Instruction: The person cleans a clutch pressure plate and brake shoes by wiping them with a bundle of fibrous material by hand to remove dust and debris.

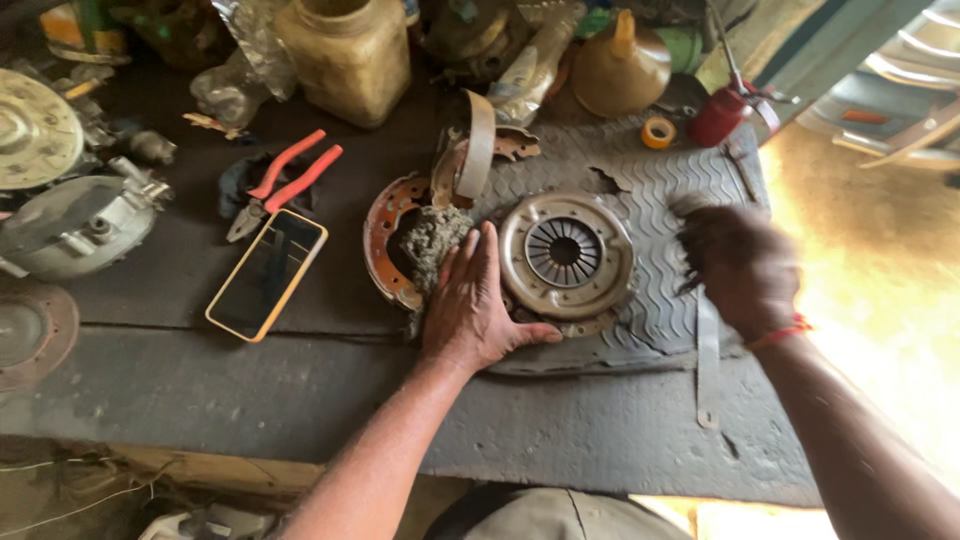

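Note:
A round metal clutch cover [566, 254] with a spoked centre lies on a grey ribbed rubber mat [660, 190]. My left hand [475, 300] rests flat on the mat against the cover's left rim, fingers spread, holding nothing. Just past its fingertips lies a greasy wad of rag [432, 240]. My right hand [738, 268] hovers blurred at the cover's right side, closed around something dark and bristly; I cannot tell what it is. A red band sits on that wrist.
Rusty curved brake shoes [385, 235] lie left of the cover. Red-handled pliers [285, 180] and a phone [267, 273] are farther left. A plastic jar [348, 55], funnel [620, 65], tape roll [658, 132], red oil can [722, 115] and engine parts [70, 220] crowd the bench.

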